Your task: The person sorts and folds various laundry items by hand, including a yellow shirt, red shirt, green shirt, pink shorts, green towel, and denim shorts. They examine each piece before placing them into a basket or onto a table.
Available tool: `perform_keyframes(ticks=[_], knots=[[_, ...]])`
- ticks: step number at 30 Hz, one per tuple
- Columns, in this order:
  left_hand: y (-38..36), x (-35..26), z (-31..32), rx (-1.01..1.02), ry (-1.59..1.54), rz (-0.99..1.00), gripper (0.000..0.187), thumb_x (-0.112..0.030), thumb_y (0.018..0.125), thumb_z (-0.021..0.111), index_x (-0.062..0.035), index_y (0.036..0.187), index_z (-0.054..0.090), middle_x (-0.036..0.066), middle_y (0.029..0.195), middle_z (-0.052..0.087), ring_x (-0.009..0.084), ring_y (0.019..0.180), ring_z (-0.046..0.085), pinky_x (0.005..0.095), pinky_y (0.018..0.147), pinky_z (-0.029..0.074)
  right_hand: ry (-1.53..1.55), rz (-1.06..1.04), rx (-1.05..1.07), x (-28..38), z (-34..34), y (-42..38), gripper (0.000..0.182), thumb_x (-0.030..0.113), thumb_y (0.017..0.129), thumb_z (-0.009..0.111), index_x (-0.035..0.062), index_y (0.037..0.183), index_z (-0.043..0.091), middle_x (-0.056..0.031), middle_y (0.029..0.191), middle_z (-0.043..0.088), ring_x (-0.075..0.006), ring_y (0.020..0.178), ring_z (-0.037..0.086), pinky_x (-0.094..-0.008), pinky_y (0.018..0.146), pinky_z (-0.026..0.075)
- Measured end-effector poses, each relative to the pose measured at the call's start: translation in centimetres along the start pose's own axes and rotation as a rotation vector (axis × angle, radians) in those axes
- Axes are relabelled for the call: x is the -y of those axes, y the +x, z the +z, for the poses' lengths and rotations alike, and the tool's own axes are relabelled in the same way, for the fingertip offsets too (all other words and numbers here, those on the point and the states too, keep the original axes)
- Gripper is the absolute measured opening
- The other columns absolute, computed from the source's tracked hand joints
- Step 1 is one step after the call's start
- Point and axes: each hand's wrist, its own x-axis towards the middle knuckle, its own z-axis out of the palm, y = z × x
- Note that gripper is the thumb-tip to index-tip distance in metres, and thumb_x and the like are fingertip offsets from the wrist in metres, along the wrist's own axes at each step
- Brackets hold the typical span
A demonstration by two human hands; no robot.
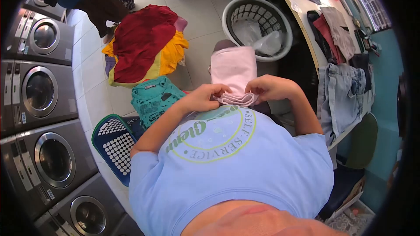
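A pale pink cloth (234, 67) lies over my lap, smooth and flat at its far part and gathered in wavy folds at the edge near my belly. At the left end of that gathered edge, my left hand (208, 96) pinches the cloth between thumb and fingers. My right hand (267, 88) pinches the right end of the same edge. The two hands are apart, with the folds between them. A dark shoe or knee shows just beyond the cloth's far edge; I cannot tell which.
Left: a clothes pile (144, 43), a teal garment (157, 98), a blue basket (116, 148) and washing machines (54, 159). Ahead right: a grey basket (258, 26) holding clear plastic. Right: a table (302, 17) with clothes and jeans (341, 98). Another person's legs (98, 6) stand at upper left.
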Motion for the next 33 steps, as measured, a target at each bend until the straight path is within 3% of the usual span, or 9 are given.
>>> perform_keyframes(ticks=[5, 8, 13, 15, 18, 22, 23, 29, 33], knots=[[1.5, 1.3, -1.7, -0.045, -0.436, -0.056, 0.033, 0.003, 0.077, 0.053, 0.0024, 0.109, 0.058, 0.004, 0.102, 0.064, 0.0106, 0.093, 0.06, 0.024, 0.081, 0.048, 0.268, -0.149, -0.118, -3.9, -0.5, 1.3, 0.031, 0.006, 0.079, 0.067, 0.002, 0.109, 0.059, 0.0001, 0.086, 0.061, -0.0072, 0.081, 0.053, -0.0255, 0.076, 0.046], [4.6, 3.5, -3.1, -0.431, -0.439, -0.003, 0.031, 0.0, 0.078, 0.053, 0.0017, 0.108, 0.06, 0.005, 0.101, 0.065, 0.0106, 0.094, 0.06, 0.0266, 0.082, 0.048, 0.35, -0.215, -0.403, -6.9, -1.9, 4.9, 0.03, 0.002, 0.08, 0.061, 0.0001, 0.11, 0.059, -0.0005, 0.09, 0.06, -0.0072, 0.083, 0.054, -0.0259, 0.075, 0.046], [9.7, 12.8, -4.9, -0.748, -0.013, -0.252, 0.045, -0.013, 0.087, 0.057, 0.0019, 0.127, 0.044, 0.014, 0.121, 0.055, 0.02, 0.109, 0.055, 0.0327, 0.089, 0.046, -0.135, -0.131, -1.11, -10.2, 0.5, 9.1, 0.035, 0.013, 0.078, 0.064, 0.0057, 0.112, 0.059, -0.0148, 0.1, 0.055, -0.0302, 0.087, 0.056, -0.0389, 0.077, 0.046], [10.2, 13.5, -3.5, -0.786, 0.094, -0.282, 0.056, -0.015, 0.088, 0.059, -0.0008, 0.135, 0.033, 0.016, 0.128, 0.049, 0.024, 0.112, 0.053, 0.036, 0.089, 0.047, -0.144, -0.009, -1.011, -8.8, 2.0, 7.7, 0.022, 0.025, 0.082, 0.063, 0.0033, 0.089, 0.065, -0.0147, 0.079, 0.06, -0.0346, 0.082, 0.057, -0.041, 0.076, 0.046], [9.2, 11.4, -1.9, -0.725, -0.157, -0.189, 0.066, -0.012, 0.089, 0.06, -0.0046, 0.142, 0.021, 0.019, 0.133, 0.044, 0.0275, 0.115, 0.052, 0.0383, 0.089, 0.049, 0.595, 0.288, -0.532, -7.3, 5.0, 5.4, 0.053, 0.047, 0.093, 0.049, 0.0017, 0.071, 0.065, -0.0035, 0.059, 0.058, -0.0153, 0.046, 0.051, -0.0319, 0.048, 0.042], [9.5, 9.8, -1.3, -0.654, -0.545, -0.133, 0.068, -0.002, 0.088, 0.057, -0.0092, 0.143, 0.017, 0.02, 0.131, 0.044, 0.028, 0.114, 0.052, 0.0389, 0.089, 0.05, 1.602, 0.271, -0.044, -9.9, 7.7, 6.8, 0.066, 0.056, 0.089, 0.05, -0.0023, 0.118, 0.053, -0.0193, 0.117, 0.058, -0.0253, 0.107, 0.058, -0.0367, 0.085, 0.049], [9.5, 9.0, -1.2, -0.636, -0.598, -0.162, 0.067, 0.0, 0.088, 0.057, -0.0073, 0.142, 0.018, 0.02, 0.132, 0.044, 0.0279, 0.115, 0.051, 0.0386, 0.09, 0.049, 1.806, 0.239, 0.034, -9.9, 7.5, 7.3, 0.071, 0.054, 0.087, 0.054, 0.0016, 0.133, 0.038, -0.0186, 0.138, 0.042, -0.0278, 0.13, 0.04, -0.0436, 0.104, 0.036], [8.8, 5.7, -0.5, -0.584, -0.802, -0.026, 0.06, 0.003, 0.088, 0.054, -0.0029, 0.138, 0.02, 0.018, 0.131, 0.043, 0.0278, 0.116, 0.051, 0.0401, 0.093, 0.049, 1.999, 0.014, -0.505, -6.3, 7.7, 8.4, 0.061, 0.03, 0.082, 0.071, 0.0097, 0.132, 0.042, -0.0096, 0.132, 0.049, -0.0274, 0.124, 0.046, -0.0483, 0.104, 0.033], [7.4, 3.3, -0.3, -0.547, -0.85, 0.055, 0.061, 0.002, 0.088, 0.055, -0.0038, 0.137, 0.02, 0.017, 0.132, 0.042, 0.0279, 0.116, 0.051, 0.0413, 0.093, 0.05, 1.988, -0.128, -0.474, -2.9, 7.0, 7.3, 0.056, 0.029, 0.088, 0.063, 0.0082, 0.134, 0.038, -0.0095, 0.136, 0.045, -0.0267, 0.129, 0.039, -0.0469, 0.11, 0.026]])
